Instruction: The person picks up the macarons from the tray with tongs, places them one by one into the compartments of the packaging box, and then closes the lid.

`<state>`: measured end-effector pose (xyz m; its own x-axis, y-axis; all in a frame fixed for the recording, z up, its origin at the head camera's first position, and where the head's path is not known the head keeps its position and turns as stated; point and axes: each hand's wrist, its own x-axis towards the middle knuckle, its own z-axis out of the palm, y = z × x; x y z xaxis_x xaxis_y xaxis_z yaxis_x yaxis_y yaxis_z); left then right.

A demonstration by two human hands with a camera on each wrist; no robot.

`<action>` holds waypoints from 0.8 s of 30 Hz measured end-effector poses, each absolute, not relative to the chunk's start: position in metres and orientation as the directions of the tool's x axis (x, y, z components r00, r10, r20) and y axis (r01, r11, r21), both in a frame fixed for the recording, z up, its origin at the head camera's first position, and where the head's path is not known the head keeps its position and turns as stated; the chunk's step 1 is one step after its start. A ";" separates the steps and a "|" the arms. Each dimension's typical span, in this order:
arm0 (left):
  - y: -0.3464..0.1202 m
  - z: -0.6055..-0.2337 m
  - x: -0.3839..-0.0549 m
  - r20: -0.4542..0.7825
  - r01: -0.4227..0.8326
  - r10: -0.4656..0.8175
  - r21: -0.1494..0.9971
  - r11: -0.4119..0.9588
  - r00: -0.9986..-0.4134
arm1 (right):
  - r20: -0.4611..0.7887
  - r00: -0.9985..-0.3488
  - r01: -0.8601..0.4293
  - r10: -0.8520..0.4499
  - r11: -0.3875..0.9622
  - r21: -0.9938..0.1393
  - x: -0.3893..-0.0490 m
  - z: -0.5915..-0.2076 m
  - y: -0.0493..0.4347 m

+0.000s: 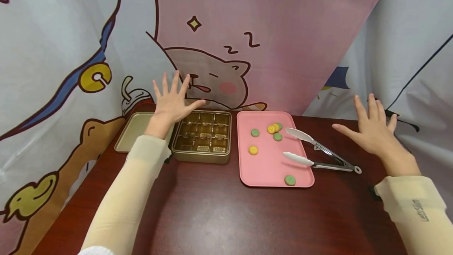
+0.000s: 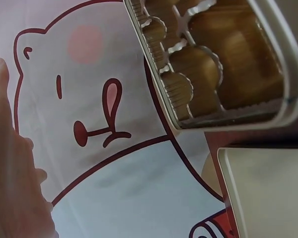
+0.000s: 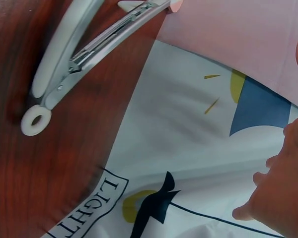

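My left hand [image 1: 173,97] is raised above the back left of the table, fingers spread, holding nothing; it hovers over the near corner of a gold moulded tray [image 1: 203,136] with empty cavities [image 2: 208,74]. My right hand [image 1: 371,127] is lifted at the right, fingers spread, empty, just right of metal tongs [image 1: 318,154] with white tips. The tongs [image 3: 84,54] lie open, tips on a pink tray [image 1: 272,176]. Several small green and yellow round sweets [image 1: 274,129] are scattered on the pink tray.
A flat gold lid or pan [image 1: 136,131] lies left of the moulded tray. The dark wooden table [image 1: 212,215] is backed by a cartoon-print cloth [image 1: 219,50] that closes in the back and both sides.
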<state>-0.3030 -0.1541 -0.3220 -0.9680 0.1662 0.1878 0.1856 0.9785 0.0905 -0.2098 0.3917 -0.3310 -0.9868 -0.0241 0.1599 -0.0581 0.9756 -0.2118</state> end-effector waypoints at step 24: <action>-0.175 -0.329 -0.295 0.181 0.190 0.168 0.111 0.975 -0.969 | 0.128 -0.992 -0.044 -0.010 0.965 -0.259 -0.200 -0.363 0.411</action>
<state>-0.2953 -0.1749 -0.3293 -0.9690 0.1683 0.1811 0.1902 0.9754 0.1113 -0.1996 0.4114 -0.3633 -0.9917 -0.0103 0.1284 -0.0436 0.9649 -0.2589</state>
